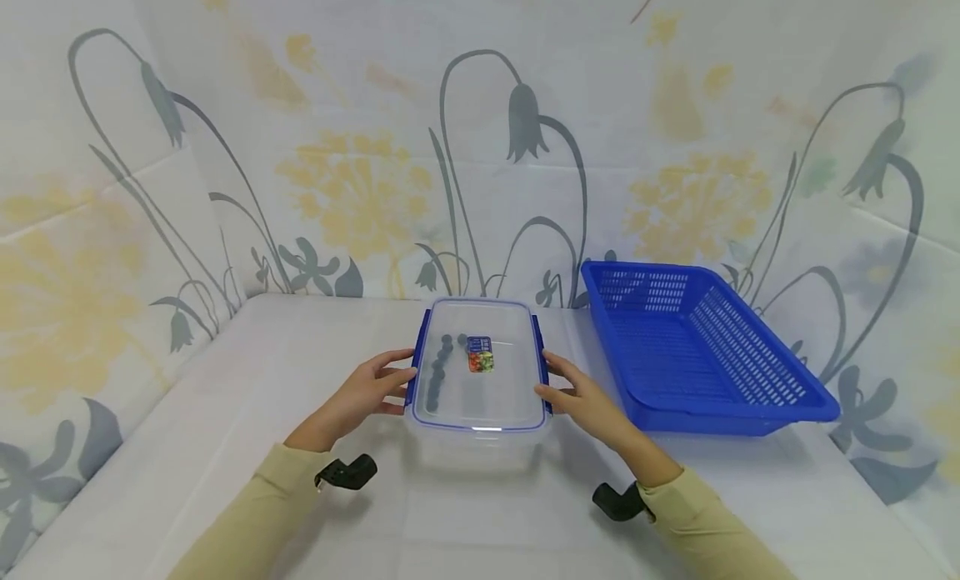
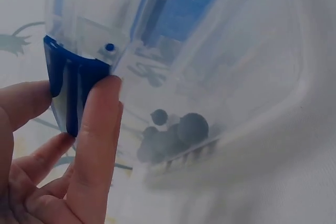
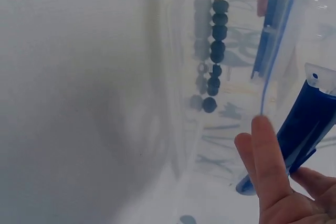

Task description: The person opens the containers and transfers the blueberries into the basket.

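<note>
Because the box (image 1: 476,451) is held only by its two sides, its balance seems to be the weak point. It is at the middle of the table (image 1: 465,538), left of the basket (image 1: 735,417), with the left hand (image 1: 367,392) pinching the left latch (image 2: 79,77) and the right hand (image 1: 588,401) pinching the right latch (image 3: 304,119). If one hand pulls harder, the box could turn, and its corner may strike the basket, which stands near. I cannot tell whether the latches are fastened; if they are loose, the lid (image 1: 502,397) could rise on one side. The dark balls (image 1: 438,372) inside lie mostly along the left side; as they look round, a tilt would probably make them roll and shift the weight.
</note>
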Motion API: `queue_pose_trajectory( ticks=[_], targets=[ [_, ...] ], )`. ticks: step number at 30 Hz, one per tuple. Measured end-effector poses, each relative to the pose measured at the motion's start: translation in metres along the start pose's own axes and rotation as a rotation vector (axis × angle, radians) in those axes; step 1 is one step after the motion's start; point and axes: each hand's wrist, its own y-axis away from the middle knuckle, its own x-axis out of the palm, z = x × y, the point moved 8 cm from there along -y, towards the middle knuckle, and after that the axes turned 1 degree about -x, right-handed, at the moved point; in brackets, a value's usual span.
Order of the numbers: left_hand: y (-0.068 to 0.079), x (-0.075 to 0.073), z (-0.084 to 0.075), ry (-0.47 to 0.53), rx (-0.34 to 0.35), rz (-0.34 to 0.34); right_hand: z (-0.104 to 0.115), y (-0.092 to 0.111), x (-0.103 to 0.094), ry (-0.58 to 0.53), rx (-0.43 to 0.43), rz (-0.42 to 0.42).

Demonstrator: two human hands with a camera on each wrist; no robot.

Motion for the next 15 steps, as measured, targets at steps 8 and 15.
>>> queue_pose_trajectory(
  ticks=[8,15],
  targets=[
    [0.0024,-0.0002,-0.0075,-0.049,-0.022,-0.076,0.005,-0.0024,0.0005,-0.071,0.014,0.035],
    [0.0028,0.0001,-0.0058,-0.009,-0.03,-0.073,0.0037,-0.0026,-0.0002,-0.061,0.02,0.031]
  ],
)
